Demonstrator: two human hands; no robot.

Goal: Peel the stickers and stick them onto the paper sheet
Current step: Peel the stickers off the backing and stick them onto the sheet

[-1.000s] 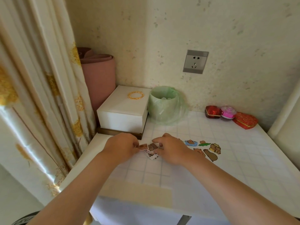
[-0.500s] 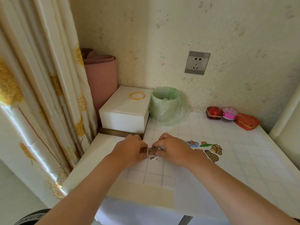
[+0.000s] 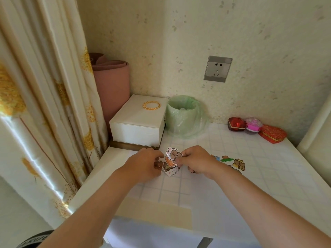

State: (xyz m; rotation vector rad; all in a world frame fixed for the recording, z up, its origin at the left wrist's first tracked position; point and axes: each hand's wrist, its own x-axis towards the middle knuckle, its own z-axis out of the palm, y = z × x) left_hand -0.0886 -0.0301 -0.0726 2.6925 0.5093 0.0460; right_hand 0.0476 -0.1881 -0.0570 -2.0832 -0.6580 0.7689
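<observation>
My left hand (image 3: 143, 164) holds a small stack of cartoon stickers (image 3: 169, 170) just above the table. My right hand (image 3: 197, 162) pinches one sticker (image 3: 172, 155), a pale cartoon figure, and holds it upright above the stack. A white paper sheet (image 3: 211, 208) lies on the table under and in front of both hands. Several stickers (image 3: 238, 164) sit on the sheet just right of my right hand, partly hidden by my wrist.
A white box (image 3: 138, 126) with a gold bangle (image 3: 151, 105) stands at the back left, next to a green-lined bin (image 3: 184, 117). Red and pink heart boxes (image 3: 254, 127) sit at the back right. A curtain (image 3: 44, 104) hangs at the left; the table edge (image 3: 86, 190) runs below it.
My right hand has lifted one sticker up from the stack in my left hand; before, both hands were close together over the flat stack.
</observation>
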